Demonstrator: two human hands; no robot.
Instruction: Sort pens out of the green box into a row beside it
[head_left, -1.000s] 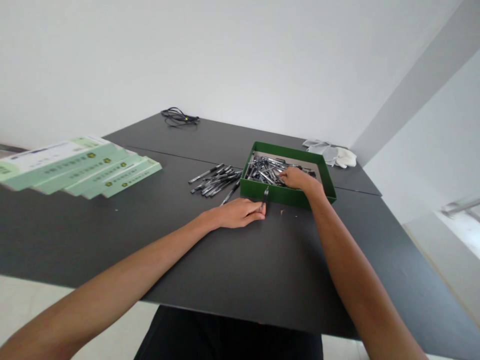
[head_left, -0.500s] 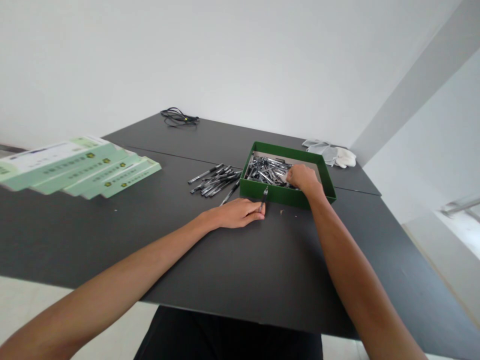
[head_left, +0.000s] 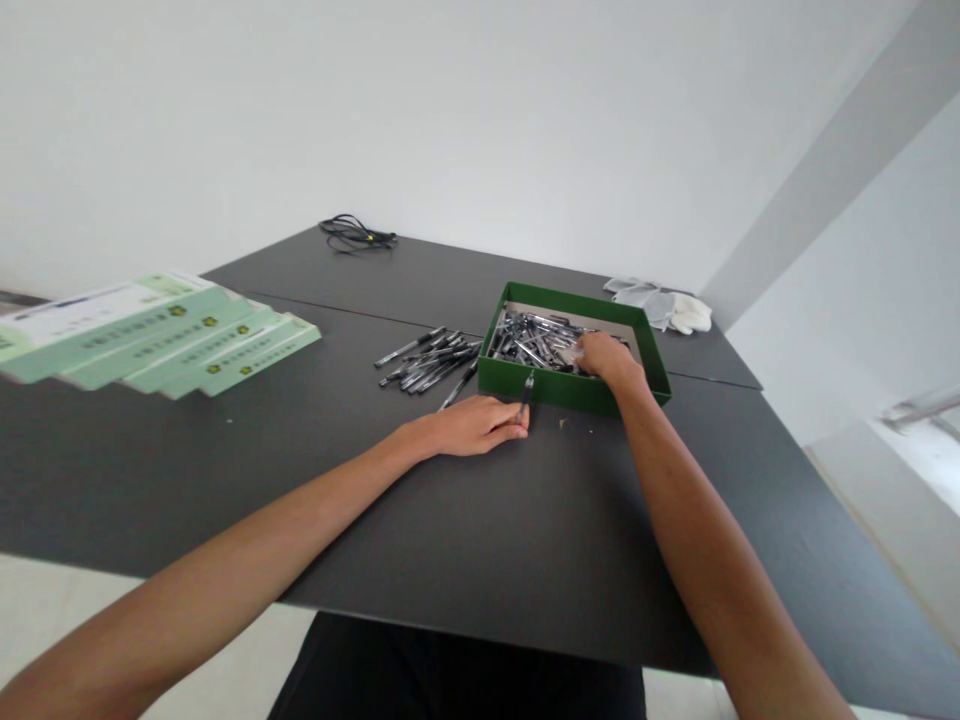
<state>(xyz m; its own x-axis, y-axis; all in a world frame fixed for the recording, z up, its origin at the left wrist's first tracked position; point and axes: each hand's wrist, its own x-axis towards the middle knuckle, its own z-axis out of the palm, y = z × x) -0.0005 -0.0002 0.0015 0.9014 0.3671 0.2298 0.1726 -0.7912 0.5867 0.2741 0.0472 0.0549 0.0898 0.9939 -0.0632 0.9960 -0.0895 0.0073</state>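
On the dark table (head_left: 480, 520), a green box (head_left: 555, 388) filled with loose pens (head_left: 529, 338) is seen near the far right. Into it the right hand (head_left: 602, 357) is lowered, fingers curled; whether anything is gripped cannot be told. By the left hand (head_left: 487, 426), nearly closed, one pen (head_left: 526, 396) is pinched upright before the box. More pens are heaped beside the box's left side.
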